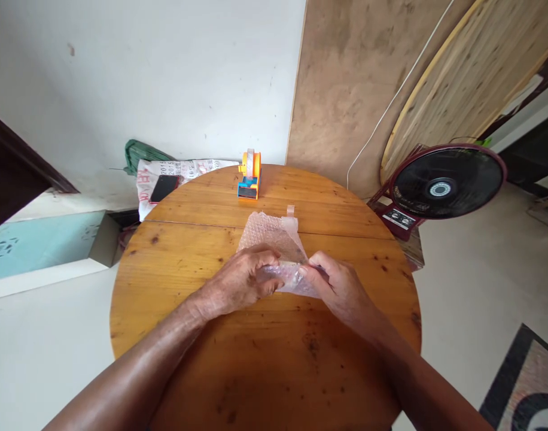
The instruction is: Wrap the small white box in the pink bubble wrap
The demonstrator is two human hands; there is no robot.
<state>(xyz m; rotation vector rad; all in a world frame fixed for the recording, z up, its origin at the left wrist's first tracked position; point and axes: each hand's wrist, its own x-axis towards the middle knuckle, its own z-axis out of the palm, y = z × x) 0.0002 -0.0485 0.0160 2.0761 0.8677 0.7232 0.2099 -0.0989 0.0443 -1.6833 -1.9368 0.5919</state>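
A sheet of clear bubble wrap (265, 230) lies on the round wooden table (184, 257), its far part spread flat and its near part folded up into a bundle. My left hand (249, 276) is closed around the left end of that bundle, thumb on the near side. At the right end, my right hand (339, 280) pinches the wrap between thumb and fingers. Whatever the folded part contains is hard to make out. A short strip of clear tape (291, 211) sticks out from the wrap's far right corner.
Beyond the wrap stands an orange and blue tape dispenser (249, 182). A dark phone-like object (164, 188) rests on a printed white sack (145, 190) past the table's far left edge. To the right is a fan (448, 179); a white wall (188, 78) rises behind.
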